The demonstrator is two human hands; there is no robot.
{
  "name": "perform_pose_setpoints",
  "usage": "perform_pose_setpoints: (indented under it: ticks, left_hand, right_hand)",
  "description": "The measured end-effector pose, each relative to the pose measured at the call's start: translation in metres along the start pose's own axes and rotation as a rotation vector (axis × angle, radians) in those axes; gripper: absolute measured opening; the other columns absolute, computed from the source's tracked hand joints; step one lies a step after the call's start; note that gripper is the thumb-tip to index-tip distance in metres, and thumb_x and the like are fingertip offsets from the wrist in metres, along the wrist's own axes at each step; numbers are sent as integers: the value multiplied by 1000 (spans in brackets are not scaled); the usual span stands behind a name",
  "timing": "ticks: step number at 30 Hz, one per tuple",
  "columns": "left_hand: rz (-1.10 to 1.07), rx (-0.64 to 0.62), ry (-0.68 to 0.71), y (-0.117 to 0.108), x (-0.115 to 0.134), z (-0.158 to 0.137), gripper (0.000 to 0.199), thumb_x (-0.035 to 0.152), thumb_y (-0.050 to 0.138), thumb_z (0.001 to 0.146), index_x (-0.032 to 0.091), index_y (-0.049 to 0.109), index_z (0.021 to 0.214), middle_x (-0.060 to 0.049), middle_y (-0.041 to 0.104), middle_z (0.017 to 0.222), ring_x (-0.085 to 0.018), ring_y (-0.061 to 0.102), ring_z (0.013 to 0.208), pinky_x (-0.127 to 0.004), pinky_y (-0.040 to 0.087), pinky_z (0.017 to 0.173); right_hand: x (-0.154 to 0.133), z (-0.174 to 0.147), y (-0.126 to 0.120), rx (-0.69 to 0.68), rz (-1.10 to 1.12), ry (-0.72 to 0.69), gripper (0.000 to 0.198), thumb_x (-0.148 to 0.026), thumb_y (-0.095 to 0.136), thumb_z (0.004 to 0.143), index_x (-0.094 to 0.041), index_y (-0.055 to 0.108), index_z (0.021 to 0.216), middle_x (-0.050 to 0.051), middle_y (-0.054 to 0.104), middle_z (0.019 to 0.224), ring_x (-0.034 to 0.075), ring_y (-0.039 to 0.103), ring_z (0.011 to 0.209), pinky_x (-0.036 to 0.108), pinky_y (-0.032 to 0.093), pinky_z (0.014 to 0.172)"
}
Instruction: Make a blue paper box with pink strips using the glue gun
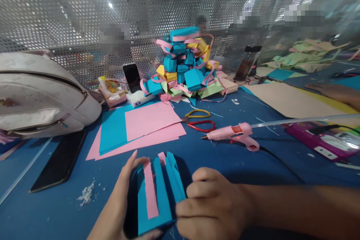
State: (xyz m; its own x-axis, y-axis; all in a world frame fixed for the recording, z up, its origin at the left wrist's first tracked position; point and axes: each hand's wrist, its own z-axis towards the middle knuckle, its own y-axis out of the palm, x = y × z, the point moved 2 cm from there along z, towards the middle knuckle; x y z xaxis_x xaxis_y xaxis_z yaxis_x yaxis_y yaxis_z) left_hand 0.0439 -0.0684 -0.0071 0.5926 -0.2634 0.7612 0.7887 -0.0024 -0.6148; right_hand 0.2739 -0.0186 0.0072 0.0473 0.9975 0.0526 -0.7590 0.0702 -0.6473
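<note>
At the near edge of the table I have a folded blue paper bag [164,191] with a pink paper strip [151,191] lying along its left panel. A second bit of pink shows at its top. My left hand [125,195] wraps around the bag's left side, thumb below and fingers behind the top edge. On the right, my right hand [208,206] is curled, its fingers closed at the bag's lower right edge. A pink glue gun [230,133] lies beyond my right hand, and scissors [199,120] with yellow and red handles rest near it.
Pink sheets [152,120] and blue sheets [112,131] lie ahead. Behind them rises a heap of small paper bags [194,78]. A black phone [59,161] and white backpack [47,93] are left. A purple power strip [312,140] sits right, near another person's hand [332,92].
</note>
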Motion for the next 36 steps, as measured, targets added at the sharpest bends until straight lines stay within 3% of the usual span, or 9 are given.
perform_pose_setpoints:
  ticks: [14,23,36]
  left_hand:
    - [-19,-35,25,0,-2,-1,106,32,75,75,38,7,156,-11,38,154,-41,36,142,-63,35,111]
    - [-32,-28,13,-1,-4,-1,106,40,75,75,40,7,156,-10,39,154,-42,36,141,-63,37,111]
    - [-19,-23,28,0,-4,0,105,40,74,76,38,7,156,-12,39,154,-43,37,141,-64,37,110]
  right_hand:
    - [-2,-1,1,11,-4,10,20,-20,53,99,-19,70,89,-6,66,68,12,46,63,31,33,65]
    - [1,1,-1,34,32,24,25,-18,50,100,-20,72,90,-7,73,86,12,51,73,31,36,70]
    - [-1,1,-1,30,51,24,26,-16,47,100,-17,70,87,-5,72,84,12,49,67,31,36,67]
